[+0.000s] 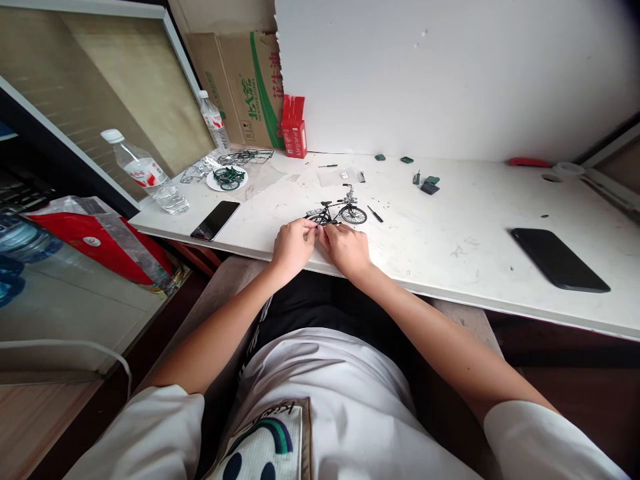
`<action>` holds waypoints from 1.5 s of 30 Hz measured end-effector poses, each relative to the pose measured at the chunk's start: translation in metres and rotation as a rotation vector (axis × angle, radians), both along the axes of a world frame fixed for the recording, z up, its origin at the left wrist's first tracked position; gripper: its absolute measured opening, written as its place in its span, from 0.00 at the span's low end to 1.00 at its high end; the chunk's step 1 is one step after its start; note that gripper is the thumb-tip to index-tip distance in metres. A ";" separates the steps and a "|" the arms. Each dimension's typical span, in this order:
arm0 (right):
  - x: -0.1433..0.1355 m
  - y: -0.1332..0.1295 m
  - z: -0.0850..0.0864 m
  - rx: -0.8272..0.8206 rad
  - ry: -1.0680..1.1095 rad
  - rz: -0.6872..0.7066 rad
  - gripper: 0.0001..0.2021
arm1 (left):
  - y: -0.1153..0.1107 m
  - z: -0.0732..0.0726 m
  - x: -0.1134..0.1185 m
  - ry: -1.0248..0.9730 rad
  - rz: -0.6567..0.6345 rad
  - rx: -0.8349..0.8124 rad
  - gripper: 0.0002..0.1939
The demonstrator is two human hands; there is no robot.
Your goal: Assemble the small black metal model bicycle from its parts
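A small black model bicycle [353, 215] stands at the front middle of the white table, its handlebar to the right. Just in front of it, my left hand [294, 245] and my right hand [346, 248] meet fingertip to fingertip near the table's edge. Both hands are closed in a pinch around something tiny and dark, too small to name. The fingers partly hide the bicycle's lower left side. A thin dark tool [375, 214] lies to the right of the bicycle's front wheel.
At the left are a phone [215, 221], a water bottle [150, 177] and a white plate [241, 183] with green model parts. Black part frames [250, 157] and a red box [294, 130] stand behind. Green pieces [430, 185] lie back right; a black case [559, 260] lies far right.
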State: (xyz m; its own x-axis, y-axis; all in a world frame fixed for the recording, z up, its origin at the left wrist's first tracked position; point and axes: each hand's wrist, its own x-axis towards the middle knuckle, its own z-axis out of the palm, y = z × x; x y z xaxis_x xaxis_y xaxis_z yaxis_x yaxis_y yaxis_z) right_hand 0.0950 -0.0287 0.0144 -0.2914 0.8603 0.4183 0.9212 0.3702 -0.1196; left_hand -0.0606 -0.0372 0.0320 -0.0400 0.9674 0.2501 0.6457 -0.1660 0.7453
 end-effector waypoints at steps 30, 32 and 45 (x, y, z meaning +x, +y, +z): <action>0.005 -0.011 0.011 0.012 -0.047 0.051 0.24 | 0.003 -0.015 -0.002 0.006 0.025 0.098 0.10; 0.005 -0.013 0.011 0.023 -0.075 0.067 0.20 | 0.004 -0.016 -0.003 0.010 0.026 0.101 0.09; 0.003 -0.007 0.006 -0.070 -0.029 0.015 0.27 | -0.003 -0.010 0.002 0.076 0.027 0.056 0.11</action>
